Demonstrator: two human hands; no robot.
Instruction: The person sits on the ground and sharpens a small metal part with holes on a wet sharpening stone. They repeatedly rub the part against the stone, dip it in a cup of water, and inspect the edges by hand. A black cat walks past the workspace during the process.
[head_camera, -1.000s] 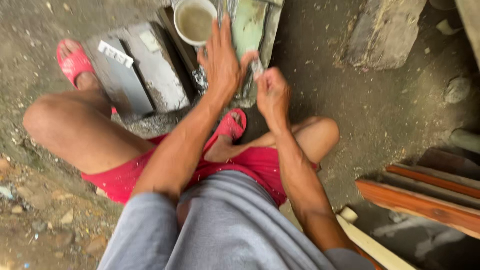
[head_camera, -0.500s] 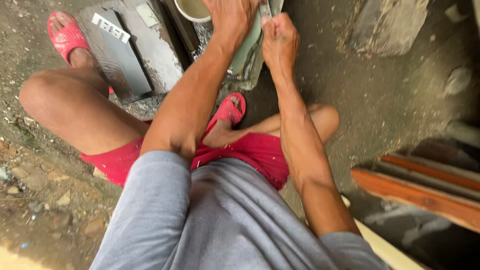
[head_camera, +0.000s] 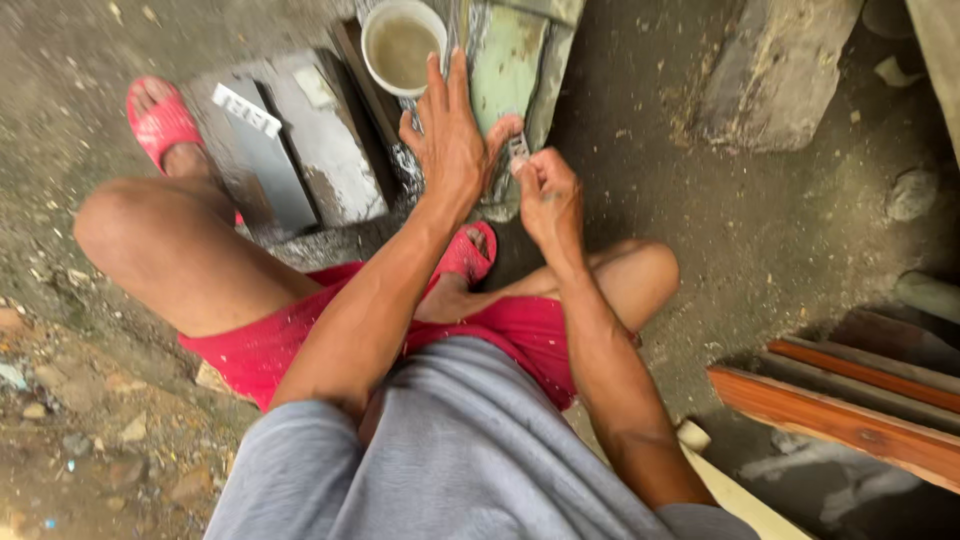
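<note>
My left hand (head_camera: 455, 140) is spread flat with its fingers apart over a pale green sharpening stone (head_camera: 510, 60) on the ground. Its thumb tip touches a small metal blade piece (head_camera: 518, 150). My right hand (head_camera: 548, 195) is closed around the lower end of that piece and holds it against the stone's near end. A white cup of murky water (head_camera: 403, 45) stands just left of the stone, beyond my left fingertips. How the blade's edge meets the stone is hidden by my fingers.
Grey rectangular blocks (head_camera: 300, 150) lie to the left. I sit on dirt ground in red shorts and red sandals (head_camera: 160, 120). A rough stone block (head_camera: 775, 65) lies at the upper right. Reddish wooden planks (head_camera: 840, 400) lie at the lower right.
Both hands pushed forward along the stone half a second ago, then came back toward me. The cup and the stone's far end are in view again.
</note>
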